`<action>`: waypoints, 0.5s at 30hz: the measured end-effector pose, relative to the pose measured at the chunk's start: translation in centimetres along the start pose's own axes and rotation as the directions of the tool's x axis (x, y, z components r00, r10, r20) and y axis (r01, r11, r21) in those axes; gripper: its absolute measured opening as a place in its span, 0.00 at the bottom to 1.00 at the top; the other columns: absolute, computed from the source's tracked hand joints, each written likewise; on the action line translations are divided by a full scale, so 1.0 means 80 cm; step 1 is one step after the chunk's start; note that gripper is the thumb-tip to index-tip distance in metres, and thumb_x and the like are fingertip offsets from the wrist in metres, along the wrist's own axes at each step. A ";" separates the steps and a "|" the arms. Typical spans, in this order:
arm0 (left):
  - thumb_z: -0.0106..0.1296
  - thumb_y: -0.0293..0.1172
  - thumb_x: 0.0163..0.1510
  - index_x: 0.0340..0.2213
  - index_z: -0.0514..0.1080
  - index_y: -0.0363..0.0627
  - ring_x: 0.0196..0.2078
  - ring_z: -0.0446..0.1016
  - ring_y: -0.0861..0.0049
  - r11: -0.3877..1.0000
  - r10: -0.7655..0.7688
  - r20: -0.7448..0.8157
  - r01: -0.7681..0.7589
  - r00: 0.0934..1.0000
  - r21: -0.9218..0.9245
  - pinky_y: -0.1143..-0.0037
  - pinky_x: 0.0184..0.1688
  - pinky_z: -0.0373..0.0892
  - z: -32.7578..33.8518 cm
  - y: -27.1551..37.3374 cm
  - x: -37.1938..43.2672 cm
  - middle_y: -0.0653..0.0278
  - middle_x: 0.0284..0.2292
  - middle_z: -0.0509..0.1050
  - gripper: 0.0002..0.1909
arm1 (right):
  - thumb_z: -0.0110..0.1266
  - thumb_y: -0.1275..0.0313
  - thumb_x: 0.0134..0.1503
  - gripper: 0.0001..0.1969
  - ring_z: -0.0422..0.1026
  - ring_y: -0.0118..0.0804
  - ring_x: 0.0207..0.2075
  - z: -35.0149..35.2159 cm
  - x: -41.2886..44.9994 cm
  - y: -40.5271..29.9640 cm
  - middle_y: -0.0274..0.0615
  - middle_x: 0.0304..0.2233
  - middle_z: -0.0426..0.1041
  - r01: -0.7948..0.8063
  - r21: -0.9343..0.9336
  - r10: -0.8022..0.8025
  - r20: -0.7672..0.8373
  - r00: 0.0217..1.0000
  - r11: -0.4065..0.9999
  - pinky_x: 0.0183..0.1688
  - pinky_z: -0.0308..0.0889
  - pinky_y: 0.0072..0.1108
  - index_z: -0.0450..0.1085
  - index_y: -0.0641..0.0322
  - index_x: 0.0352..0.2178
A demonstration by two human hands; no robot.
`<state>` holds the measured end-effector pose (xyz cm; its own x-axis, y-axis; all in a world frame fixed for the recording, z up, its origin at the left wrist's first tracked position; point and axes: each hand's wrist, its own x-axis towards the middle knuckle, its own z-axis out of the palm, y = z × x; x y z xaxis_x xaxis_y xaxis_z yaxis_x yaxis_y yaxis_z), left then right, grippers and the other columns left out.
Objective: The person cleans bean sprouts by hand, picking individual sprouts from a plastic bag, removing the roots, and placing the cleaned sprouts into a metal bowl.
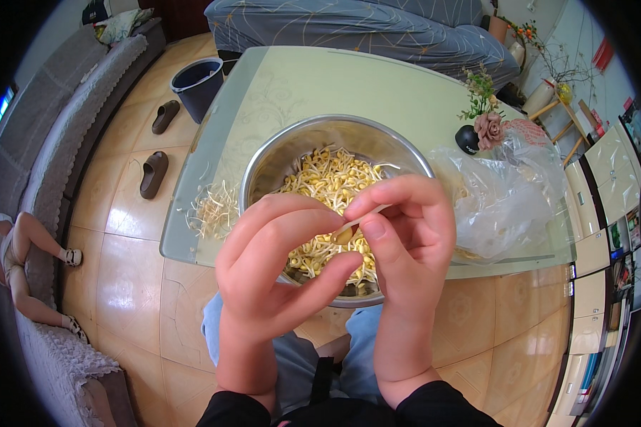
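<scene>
A single soybean sprout is pinched between the thumb and index finger of my right hand, its yellow bean hanging to the left. Close beside the bean is my left hand, with a gap between its thumb and curled fingers. Its index fingertip is at the sprout and almost meets the right one. Both hands are over a large stainless steel bowl, partly covering it. Yellow-headed soybean sprouts fill the bowl's bottom. Left of the bowl, thin root trimmings lie heaped on the glass-topped table.
A clear plastic bag lies right of the bowl, near a black vase with artificial flowers. A dark bin and brown slippers stand on the tiled floor. A person's legs show on the left sofa.
</scene>
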<state>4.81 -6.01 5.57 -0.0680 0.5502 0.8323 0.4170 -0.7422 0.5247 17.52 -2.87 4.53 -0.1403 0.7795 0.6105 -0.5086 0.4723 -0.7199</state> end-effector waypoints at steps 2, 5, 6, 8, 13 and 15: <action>0.58 0.17 0.34 0.27 0.69 0.36 0.27 0.71 0.68 1.000 -0.009 0.013 0.009 1.000 -0.016 0.76 0.29 0.67 0.000 -0.002 0.000 0.57 0.25 0.72 0.14 | 0.50 0.84 0.49 0.10 0.69 0.25 0.33 -0.001 -0.001 -0.001 0.40 0.32 0.68 0.011 -0.021 -0.011 -0.004 1.000 1.000 0.34 0.66 0.13 0.64 0.67 0.36; 0.56 0.15 0.35 0.26 0.69 0.36 0.27 0.71 0.67 0.999 -0.007 0.006 0.007 1.000 -0.037 0.75 0.30 0.67 0.003 -0.005 -0.002 0.58 0.25 0.72 0.12 | 0.51 0.84 0.49 0.12 0.70 0.27 0.34 -0.001 -0.001 -0.006 0.40 0.32 0.68 0.016 -0.054 -0.016 -0.002 1.000 0.998 0.35 0.66 0.14 0.64 0.67 0.37; 0.56 0.15 0.35 0.26 0.69 0.36 0.26 0.71 0.68 0.999 -0.025 -0.007 0.025 1.000 -0.033 0.75 0.30 0.67 0.005 -0.009 -0.004 0.59 0.24 0.72 0.12 | 0.51 0.83 0.49 0.12 0.70 0.27 0.35 -0.001 -0.001 -0.007 0.40 0.32 0.68 -0.002 -0.075 0.002 0.002 1.000 0.997 0.36 0.66 0.16 0.64 0.67 0.37; 0.54 0.13 0.35 0.25 0.68 0.36 0.26 0.71 0.69 0.996 -0.091 -0.001 0.091 0.996 -0.002 0.76 0.29 0.67 0.005 -0.013 -0.005 0.60 0.23 0.71 0.11 | 0.50 0.82 0.50 0.12 0.70 0.28 0.36 -0.005 0.001 -0.014 0.40 0.33 0.69 -0.016 -0.104 0.016 -0.004 1.000 0.994 0.36 0.66 0.17 0.64 0.67 0.38; 0.52 0.16 0.40 0.25 0.67 0.38 0.24 0.70 0.70 0.968 -0.160 0.157 0.123 0.975 0.219 0.77 0.28 0.66 0.005 -0.028 0.002 0.61 0.23 0.70 0.08 | 0.49 0.77 0.51 0.08 0.69 0.29 0.35 -0.093 -0.002 -0.085 0.39 0.32 0.70 -0.038 -0.750 0.305 0.221 0.926 0.660 0.38 0.65 0.21 0.65 0.66 0.34; 0.51 0.18 0.43 0.29 0.65 0.39 0.25 0.70 0.67 0.885 -0.386 0.205 0.298 0.900 0.359 0.75 0.28 0.66 0.014 -0.042 -0.006 0.58 0.24 0.70 0.09 | 0.49 0.76 0.51 0.06 0.68 0.27 0.32 -0.144 -0.026 -0.126 0.38 0.28 0.70 -0.304 -0.774 0.416 -0.059 0.908 0.556 0.36 0.63 0.18 0.66 0.66 0.32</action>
<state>4.47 -3.35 3.24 -0.0364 0.8596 0.5096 0.6742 -0.3553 0.6475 32.72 -4.54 6.70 -0.2890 0.9279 0.2355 0.4174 0.3435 -0.8413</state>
